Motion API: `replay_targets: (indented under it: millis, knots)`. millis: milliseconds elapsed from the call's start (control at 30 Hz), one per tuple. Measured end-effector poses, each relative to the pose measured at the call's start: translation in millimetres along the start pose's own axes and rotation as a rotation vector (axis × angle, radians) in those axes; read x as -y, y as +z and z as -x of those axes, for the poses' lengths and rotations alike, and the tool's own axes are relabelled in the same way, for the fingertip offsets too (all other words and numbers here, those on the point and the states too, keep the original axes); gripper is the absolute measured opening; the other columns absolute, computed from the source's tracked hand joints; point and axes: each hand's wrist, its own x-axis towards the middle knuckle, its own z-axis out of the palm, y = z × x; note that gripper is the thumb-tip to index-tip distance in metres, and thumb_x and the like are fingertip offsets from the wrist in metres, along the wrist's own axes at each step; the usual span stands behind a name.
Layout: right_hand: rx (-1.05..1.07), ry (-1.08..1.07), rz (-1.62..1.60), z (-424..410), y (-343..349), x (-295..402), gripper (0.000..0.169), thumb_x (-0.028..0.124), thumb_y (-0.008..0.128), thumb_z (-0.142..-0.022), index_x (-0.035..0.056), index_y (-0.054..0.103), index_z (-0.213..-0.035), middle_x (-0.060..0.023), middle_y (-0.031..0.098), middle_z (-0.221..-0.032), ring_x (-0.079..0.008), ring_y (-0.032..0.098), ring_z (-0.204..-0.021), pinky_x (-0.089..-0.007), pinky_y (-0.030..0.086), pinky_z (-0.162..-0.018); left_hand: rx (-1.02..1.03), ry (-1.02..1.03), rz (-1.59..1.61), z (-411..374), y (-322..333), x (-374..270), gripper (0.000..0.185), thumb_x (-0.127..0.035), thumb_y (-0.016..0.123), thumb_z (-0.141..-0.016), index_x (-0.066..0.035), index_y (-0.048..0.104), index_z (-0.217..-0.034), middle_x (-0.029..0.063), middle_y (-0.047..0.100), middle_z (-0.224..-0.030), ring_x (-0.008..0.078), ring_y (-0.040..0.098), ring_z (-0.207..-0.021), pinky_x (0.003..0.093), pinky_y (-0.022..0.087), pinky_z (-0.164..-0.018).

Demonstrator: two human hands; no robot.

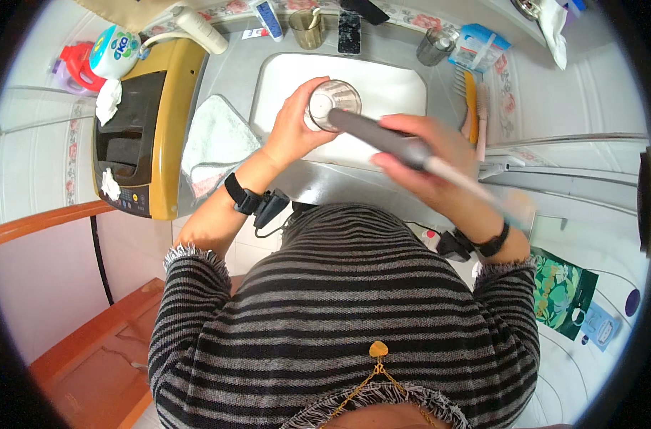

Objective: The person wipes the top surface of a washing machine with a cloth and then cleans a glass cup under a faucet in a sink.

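Observation:
My left hand (296, 120) grips a clear tumbler (348, 95) over the white sink basin (288, 72), its open mouth towards me. In my right hand (438, 145) is a long-handled tool (381, 134) with a thick dark grey grip and a thin pale shaft. The grip's end overlaps the tumbler's rim in view; whether they touch I cannot tell. The shaft runs down to the right over my forearm, and motion blurs its far end.
Left of the sink lie a pale folded towel (215, 134) and a gold washing machine (172, 134). Behind the basin stand a brown cup (306, 35), a toothpaste tube (268, 20), a dark phone-like slab (349, 35) and a grey glass (435, 48). A yellow comb (470, 104) lies right.

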Motion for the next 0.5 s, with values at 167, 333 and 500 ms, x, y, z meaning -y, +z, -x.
replay_targets:
  millis: [167, 333, 500]
  knots:
    - [-0.261, 0.327, -0.232, 9.0, -43.8, -7.2, 0.035, 0.011, 0.077, -0.077, 0.0040, 0.063, -0.108, -0.0061, 0.068, -0.088, -0.0106, 0.065, -0.078, -0.0227, 0.052, -0.065, -0.126, 0.210, -0.139, -4.1, -13.4, 5.6, 0.081, -0.020, 0.087, -0.056, -0.008, 0.046, -0.126, 0.0145, 0.049, -0.126, 0.0336, 0.048, -0.117, 0.0399, 0.041, -0.099]
    - [-0.220, 0.590, 0.188, 31.1, -59.1, -89.9, 0.032, 0.026, 0.075, -0.080, 0.0011, 0.065, -0.097, -0.0059, 0.066, -0.071, -0.0102, 0.062, -0.065, -0.0236, 0.049, -0.058, -0.149, 0.385, -0.157, -14.2, -16.9, -4.0, 0.080, -0.030, 0.087, -0.057, -0.009, 0.048, -0.124, 0.0156, 0.048, -0.126, 0.0344, 0.046, -0.119, 0.0415, 0.040, -0.100]
    - [-0.122, 0.767, 0.428, 87.6, -54.3, -187.8, 0.043, 0.040, 0.071, -0.080, -0.0016, 0.060, -0.087, -0.0116, 0.065, -0.066, -0.0242, 0.065, -0.063, -0.0360, 0.049, -0.059, -0.080, 0.414, -0.162, -17.9, -13.4, -0.2, 0.090, -0.009, 0.088, -0.056, -0.006, 0.039, -0.131, 0.0139, 0.043, -0.134, 0.0265, 0.045, -0.124, 0.0390, 0.037, -0.105]
